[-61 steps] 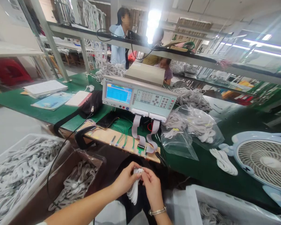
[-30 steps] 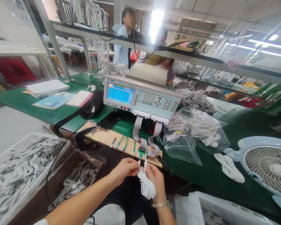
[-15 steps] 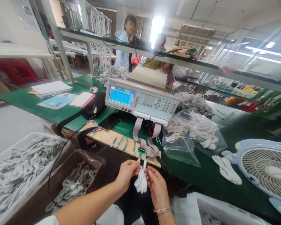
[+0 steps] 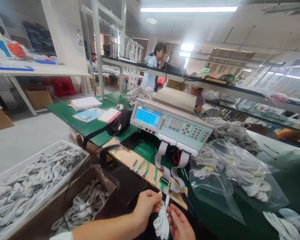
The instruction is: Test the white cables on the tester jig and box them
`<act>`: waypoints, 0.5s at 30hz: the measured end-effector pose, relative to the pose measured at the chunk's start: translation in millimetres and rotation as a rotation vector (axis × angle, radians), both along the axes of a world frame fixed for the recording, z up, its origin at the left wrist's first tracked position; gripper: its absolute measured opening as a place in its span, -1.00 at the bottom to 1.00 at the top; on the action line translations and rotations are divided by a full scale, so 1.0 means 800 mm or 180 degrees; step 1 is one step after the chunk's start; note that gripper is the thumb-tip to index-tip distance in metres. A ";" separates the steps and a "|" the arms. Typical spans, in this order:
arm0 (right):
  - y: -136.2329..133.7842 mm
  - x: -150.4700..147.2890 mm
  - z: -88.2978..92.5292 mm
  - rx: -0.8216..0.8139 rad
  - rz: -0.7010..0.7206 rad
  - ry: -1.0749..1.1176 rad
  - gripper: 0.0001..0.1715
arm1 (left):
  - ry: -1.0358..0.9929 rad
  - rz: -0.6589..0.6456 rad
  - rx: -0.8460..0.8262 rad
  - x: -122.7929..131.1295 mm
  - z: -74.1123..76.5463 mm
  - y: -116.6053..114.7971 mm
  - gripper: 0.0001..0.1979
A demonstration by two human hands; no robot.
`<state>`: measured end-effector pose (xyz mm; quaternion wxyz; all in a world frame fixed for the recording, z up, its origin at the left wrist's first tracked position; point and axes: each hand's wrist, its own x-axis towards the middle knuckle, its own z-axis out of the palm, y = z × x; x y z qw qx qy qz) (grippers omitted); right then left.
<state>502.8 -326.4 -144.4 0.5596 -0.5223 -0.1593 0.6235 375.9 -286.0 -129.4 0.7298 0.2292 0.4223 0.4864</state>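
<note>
A coiled white cable point(image 4: 161, 224) hangs between my two hands at the front edge of a wooden board point(image 4: 146, 174). My left hand point(image 4: 145, 208) is closed, thumb and finger pinching one end of the cable near a small green circuit board point(image 4: 163, 184). My right hand point(image 4: 181, 224) pinches the cable beside its other end, where a white plug point(image 4: 167, 199) points up toward the board. Whether either end sits in a socket, I cannot tell. Grey ribbon cables point(image 4: 160, 155) run from the board up to a bench tester point(image 4: 173, 123) with a lit blue screen.
To the left stand a white bin point(image 4: 62, 144) and a brown-lined box point(image 4: 110, 190), both holding coiled cables. Clear plastic bags point(image 4: 216, 186) of cables lie on the green table point(image 4: 65, 115) at right. Beyond the shelf point(image 4: 207, 80), a person in light blue point(image 4: 150, 75) stands.
The view has swung left, so the bench and tester appear farther right and lower. Both hands keep their hold on the cable.
</note>
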 end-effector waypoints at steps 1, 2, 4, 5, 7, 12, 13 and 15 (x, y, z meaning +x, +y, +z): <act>0.001 0.000 -0.002 0.0016 -0.0026 0.0041 -0.56 | -0.0065 0.0008 -0.0014 0.001 -0.001 0.000 -0.73; 0.001 0.000 -0.004 0.0045 -0.0060 0.0086 -0.56 | -0.0116 -0.0007 -0.0030 0.000 -0.001 0.001 -0.73; 0.002 -0.003 -0.005 0.0096 -0.0122 0.0148 -0.57 | -0.0161 -0.0120 -0.0071 -0.004 -0.001 0.004 -0.73; 0.002 -0.004 -0.004 0.0109 -0.0140 0.0154 -0.57 | -0.0157 -0.0254 -0.0098 -0.007 0.000 0.006 -0.72; 0.003 -0.006 0.002 0.0102 -0.0123 0.0127 -0.58 | -0.0109 -0.0623 -0.0171 -0.015 0.004 0.012 -0.69; 0.007 -0.004 0.016 0.0083 0.0107 -0.0042 -0.61 | 0.0161 -0.1199 -0.0205 -0.025 0.018 0.023 -0.59; 0.008 -0.004 0.017 0.0056 0.0161 -0.0136 -0.63 | 0.0217 -0.1225 -0.0183 -0.024 0.018 0.025 -0.57; 0.011 -0.003 0.018 -0.0032 0.0312 -0.0444 -0.67 | 0.0289 -0.1235 -0.0117 -0.020 0.016 0.027 -0.56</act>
